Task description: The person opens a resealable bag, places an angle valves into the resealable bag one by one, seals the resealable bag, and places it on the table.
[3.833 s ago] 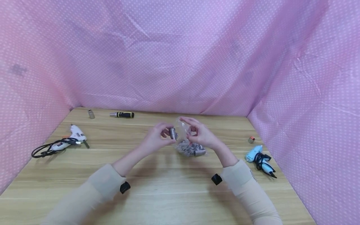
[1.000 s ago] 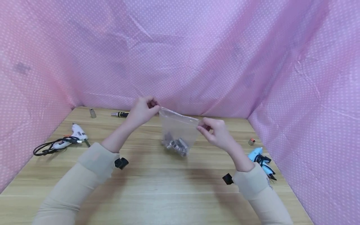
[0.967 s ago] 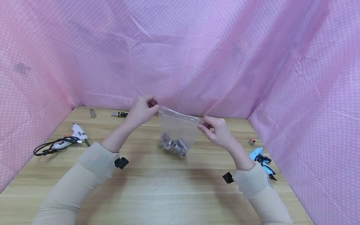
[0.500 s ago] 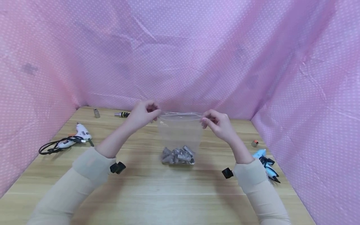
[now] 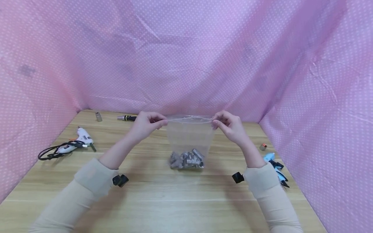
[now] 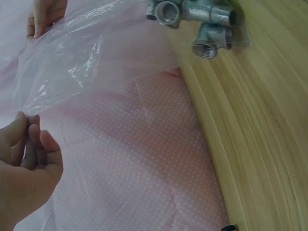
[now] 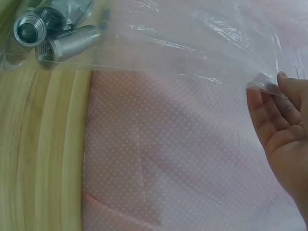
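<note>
Between the two hands hangs a clear zip bag [image 5: 189, 137], its mouth stretched level at the top. Silver threaded pipe fittings [image 5: 189, 160] lie heaped along its bottom; the left wrist view shows a tee-shaped fitting [image 6: 209, 41] among them, and a straight threaded fitting [image 7: 72, 44] appears in the right wrist view. The left hand [image 5: 147, 124] pinches the bag's top left corner between thumb and fingers. At the opposite corner, the right hand [image 5: 231, 126] pinches the rim the same way.
At the left lie a white glue gun [image 5: 83, 136] with a black cord, a metal fitting [image 5: 98, 116] and a black-yellow screwdriver [image 5: 126, 118] partly behind the left hand. Rightward are an orange-ended fitting [image 5: 263, 147] and a blue glue gun [image 5: 275, 166]. Pink dotted cloth [image 5: 180, 64] surrounds the table.
Earlier the left hand held a fitting beside the crumpled bag. Since then the fitting has left that hand, the bag was raised by both corners, and its slanted top has come level.
</note>
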`<state>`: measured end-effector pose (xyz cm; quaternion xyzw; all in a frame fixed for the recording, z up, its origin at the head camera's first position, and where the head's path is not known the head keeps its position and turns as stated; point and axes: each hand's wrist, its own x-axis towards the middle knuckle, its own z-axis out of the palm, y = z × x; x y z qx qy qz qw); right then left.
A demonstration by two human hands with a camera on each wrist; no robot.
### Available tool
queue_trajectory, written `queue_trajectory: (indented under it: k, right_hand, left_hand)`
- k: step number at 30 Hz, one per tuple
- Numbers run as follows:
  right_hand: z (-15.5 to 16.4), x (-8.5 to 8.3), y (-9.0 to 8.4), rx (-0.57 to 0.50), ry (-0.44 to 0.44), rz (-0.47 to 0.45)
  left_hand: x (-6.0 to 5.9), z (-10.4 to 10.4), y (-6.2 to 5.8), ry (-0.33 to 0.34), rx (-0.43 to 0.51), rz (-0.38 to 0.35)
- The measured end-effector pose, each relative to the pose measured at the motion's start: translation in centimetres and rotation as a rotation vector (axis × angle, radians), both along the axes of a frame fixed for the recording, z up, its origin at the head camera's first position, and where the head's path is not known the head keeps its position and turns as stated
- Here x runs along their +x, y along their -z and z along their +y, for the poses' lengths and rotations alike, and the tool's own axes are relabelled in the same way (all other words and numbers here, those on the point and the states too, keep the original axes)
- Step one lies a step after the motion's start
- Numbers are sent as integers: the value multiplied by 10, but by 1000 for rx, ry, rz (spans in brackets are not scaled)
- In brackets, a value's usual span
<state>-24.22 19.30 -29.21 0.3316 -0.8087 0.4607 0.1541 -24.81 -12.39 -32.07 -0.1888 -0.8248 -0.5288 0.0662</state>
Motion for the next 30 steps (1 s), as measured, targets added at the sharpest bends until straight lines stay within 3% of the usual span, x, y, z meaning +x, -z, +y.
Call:
queue_trajectory:
  k: [2, 6, 8, 10, 14, 18, 24, 30]
  right_hand:
    - [2, -1, 0, 14, 33, 58]
    - [-7, 2, -7, 91, 118, 319]
    - [-21, 7, -14, 153, 128, 443]
    - [-40, 15, -21, 228, 114, 493]
    - [-76, 17, -23, 393, 78, 429]
    - [-95, 6, -17, 512, 108, 313]
    - [-98, -10, -8, 447, 62, 226]
    - [-101, -13, -8, 381, -10, 192]
  left_hand:
    - [2, 3, 1, -32, -4, 48]
    - [4, 9, 0, -49, 12, 121]
    - [5, 12, -1, -50, 24, 148]
    - [5, 14, -2, -51, 35, 173]
    - [6, 20, -3, -45, 43, 218]
    - [4, 22, -1, -11, 36, 182]
    - [4, 22, 1, 43, 62, 86]
    - [8, 20, -2, 11, 96, 54]
